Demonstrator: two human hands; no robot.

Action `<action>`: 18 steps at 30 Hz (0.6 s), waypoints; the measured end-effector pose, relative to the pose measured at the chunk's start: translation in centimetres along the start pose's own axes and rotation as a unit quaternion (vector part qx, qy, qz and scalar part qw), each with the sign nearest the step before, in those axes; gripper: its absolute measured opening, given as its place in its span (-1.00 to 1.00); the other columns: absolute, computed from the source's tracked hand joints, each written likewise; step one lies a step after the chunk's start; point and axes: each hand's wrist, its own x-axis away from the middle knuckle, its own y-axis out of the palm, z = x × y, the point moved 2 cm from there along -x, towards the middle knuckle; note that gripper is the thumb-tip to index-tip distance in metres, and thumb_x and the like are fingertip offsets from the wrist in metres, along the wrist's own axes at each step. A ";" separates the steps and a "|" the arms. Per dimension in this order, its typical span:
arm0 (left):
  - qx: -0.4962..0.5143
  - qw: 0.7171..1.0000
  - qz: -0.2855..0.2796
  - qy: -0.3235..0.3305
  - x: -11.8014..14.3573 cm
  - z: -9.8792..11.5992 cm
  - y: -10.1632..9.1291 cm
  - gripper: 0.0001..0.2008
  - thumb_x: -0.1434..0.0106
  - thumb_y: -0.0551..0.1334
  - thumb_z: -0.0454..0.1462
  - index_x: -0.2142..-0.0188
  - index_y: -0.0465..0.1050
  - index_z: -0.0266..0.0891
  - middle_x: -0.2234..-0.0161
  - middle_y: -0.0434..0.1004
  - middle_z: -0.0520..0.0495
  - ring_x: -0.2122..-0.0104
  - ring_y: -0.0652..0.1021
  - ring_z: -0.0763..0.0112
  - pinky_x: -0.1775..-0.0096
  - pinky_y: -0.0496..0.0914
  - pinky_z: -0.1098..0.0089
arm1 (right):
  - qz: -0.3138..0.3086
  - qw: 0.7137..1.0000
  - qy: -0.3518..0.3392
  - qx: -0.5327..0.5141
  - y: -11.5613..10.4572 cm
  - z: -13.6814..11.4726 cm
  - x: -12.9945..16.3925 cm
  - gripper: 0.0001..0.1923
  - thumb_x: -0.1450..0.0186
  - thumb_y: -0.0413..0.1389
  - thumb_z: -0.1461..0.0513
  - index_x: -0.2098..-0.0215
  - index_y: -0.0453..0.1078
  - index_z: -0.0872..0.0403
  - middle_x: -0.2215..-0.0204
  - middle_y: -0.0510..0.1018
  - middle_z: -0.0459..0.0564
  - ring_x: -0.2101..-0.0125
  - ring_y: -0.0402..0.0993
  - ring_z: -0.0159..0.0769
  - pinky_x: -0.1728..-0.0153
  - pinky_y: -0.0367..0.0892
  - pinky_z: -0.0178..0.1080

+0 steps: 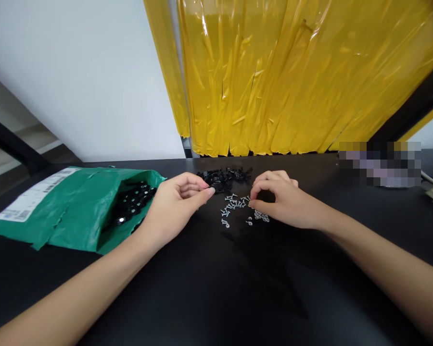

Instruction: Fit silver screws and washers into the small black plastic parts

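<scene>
1. Green mailer bag [72,211] lies far left on the black table [216,288], mouth torn open; small black parts [133,202] show inside.
2. Left hand [176,204] just right of the bag, thumb and forefinger pinched together on a small black piece at the near edge of the black parts pile [225,177].
3. Silver screws [234,206] scattered on the table between both hands, in front of the pile.
4. Right hand [285,199] curled over the screws, fingertips closed down among them; whether one is held, cannot tell.
5. Yellow plastic curtain [292,77] hangs behind.
</scene>
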 end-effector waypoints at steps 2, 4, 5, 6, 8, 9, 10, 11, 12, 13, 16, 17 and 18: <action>0.008 1.000 -0.003 -0.002 0.0 0.0 0.0 -0.75 -0.17 0.48 -0.16 0.33 0.49 -0.22 0.44 0.59 0.00 0.44 0.54 0.43 0.42 0.38 0.45 | -0.014 1.000 -0.008 0.011 0.2 -0.2 0.0 -0.92 -0.29 0.22 0.11 0.30 0.57 -0.13 0.05 0.55 0.01 -0.18 0.26 0.16 -0.16 0.10 0.32; 0.011 1.000 -0.009 -0.003 0.1 -0.1 0.1 -0.76 -0.20 0.46 -0.17 0.24 0.51 -0.22 0.39 0.62 -0.01 0.43 0.57 0.42 0.42 0.40 0.45 | -0.022 0.999 -0.016 0.021 0.4 -0.2 0.0 -0.91 -0.31 0.20 0.12 0.29 0.57 -0.14 0.06 0.54 0.02 -0.18 0.26 0.16 -0.16 0.11 0.33; 0.010 1.000 -0.014 -0.004 0.1 -0.1 0.1 -0.75 -0.21 0.46 -0.17 0.19 0.53 -0.21 0.36 0.64 -0.02 0.42 0.58 0.42 0.41 0.40 0.44 | -0.024 0.999 -0.019 0.025 0.4 -0.1 0.0 -0.90 -0.32 0.18 0.13 0.29 0.56 -0.13 0.07 0.53 0.02 -0.18 0.26 0.16 -0.16 0.12 0.33; 0.006 1.000 -0.018 -0.005 0.1 -0.1 0.2 -0.74 -0.22 0.45 -0.17 0.16 0.54 -0.21 0.33 0.66 -0.04 0.41 0.58 0.42 0.41 0.41 0.44 | -0.025 0.999 -0.022 0.027 0.5 -0.1 0.0 -0.89 -0.34 0.17 0.14 0.28 0.56 -0.12 0.07 0.53 0.03 -0.18 0.27 0.16 -0.16 0.14 0.32; -0.001 1.000 -0.029 -0.009 0.2 0.0 0.3 -0.74 -0.23 0.45 -0.16 0.15 0.55 -0.22 0.29 0.68 -0.06 0.40 0.59 0.41 0.40 0.41 0.43 | -0.027 0.999 -0.030 0.029 0.6 0.0 0.0 -0.88 -0.37 0.14 0.14 0.27 0.54 -0.09 0.06 0.53 0.04 -0.16 0.29 0.14 -0.15 0.16 0.30; 0.000 0.999 -0.036 -0.014 0.3 0.0 0.4 -0.73 -0.23 0.44 -0.16 0.13 0.55 -0.22 0.28 0.70 -0.08 0.39 0.59 0.41 0.39 0.42 0.43 | -0.028 0.999 -0.034 0.027 0.7 0.1 0.1 -0.87 -0.38 0.13 0.14 0.26 0.53 -0.09 0.05 0.53 0.04 -0.16 0.29 0.12 -0.15 0.16 0.28; 0.007 0.999 -0.045 -0.021 0.4 0.0 0.4 -0.72 -0.25 0.43 -0.16 0.11 0.54 -0.22 0.26 0.71 -0.09 0.39 0.59 0.40 0.38 0.42 0.42 | -0.029 0.999 -0.037 0.024 0.7 0.1 0.1 -0.86 -0.40 0.12 0.14 0.25 0.52 -0.09 0.04 0.53 0.04 -0.16 0.30 0.11 -0.16 0.16 0.27; 0.018 0.998 -0.056 -0.029 0.5 0.0 0.5 -0.70 -0.27 0.42 -0.16 0.07 0.53 -0.22 0.25 0.72 -0.10 0.39 0.59 0.40 0.37 0.43 0.41 | -0.028 0.999 -0.040 0.021 0.8 0.1 0.1 -0.86 -0.41 0.11 0.14 0.25 0.52 -0.08 0.03 0.53 0.03 -0.16 0.30 0.10 -0.16 0.16 0.27; 0.034 0.996 -0.069 -0.038 0.6 0.0 0.6 -0.68 -0.28 0.41 -0.16 0.03 0.51 -0.22 0.24 0.72 -0.11 0.40 0.59 0.41 0.37 0.44 0.41 | -0.026 0.999 -0.041 0.017 0.8 0.2 0.1 -0.85 -0.43 0.10 0.14 0.25 0.51 -0.08 0.02 0.54 0.02 -0.16 0.29 0.10 -0.16 0.16 0.26; 0.052 0.994 -0.084 -0.046 0.7 0.0 0.7 -0.68 -0.30 0.39 -0.16 0.00 0.50 -0.22 0.24 0.73 -0.12 0.42 0.58 0.42 0.38 0.44 0.41 | -0.021 0.999 -0.041 0.012 0.8 0.2 0.0 -0.84 -0.44 0.09 0.14 0.25 0.50 -0.08 0.01 0.54 0.01 -0.17 0.29 0.09 -0.16 0.15 0.26; 0.124 0.983 -0.122 -0.059 0.8 0.1 0.9 -0.67 -0.33 0.37 -0.18 -0.04 0.51 -0.24 0.25 0.71 -0.11 0.44 0.54 0.46 0.41 0.41 0.45 | -0.003 0.999 -0.045 -0.005 0.7 0.2 0.0 -0.82 -0.46 0.07 0.15 0.27 0.47 -0.06 0.00 0.56 0.01 -0.17 0.29 0.08 -0.16 0.14 0.23; 0.148 0.978 -0.132 -0.062 0.8 0.2 1.0 -0.66 -0.34 0.36 -0.19 -0.06 0.51 -0.25 0.25 0.70 -0.11 0.44 0.53 0.47 0.42 0.40 0.46 | 0.002 0.999 -0.047 -0.012 0.6 0.2 -0.1 -0.82 -0.47 0.06 0.15 0.26 0.46 -0.06 0.00 0.57 0.00 -0.16 0.30 0.07 -0.17 0.14 0.21; 0.169 0.973 -0.143 -0.064 0.8 0.2 1.0 -0.66 -0.35 0.36 -0.19 -0.07 0.52 -0.25 0.26 0.69 -0.10 0.43 0.53 0.48 0.42 0.40 0.47 | 0.008 0.999 -0.049 -0.020 0.5 0.1 -0.1 -0.83 -0.47 0.06 0.16 0.26 0.46 -0.06 0.02 0.59 0.00 -0.15 0.32 0.05 -0.17 0.14 0.20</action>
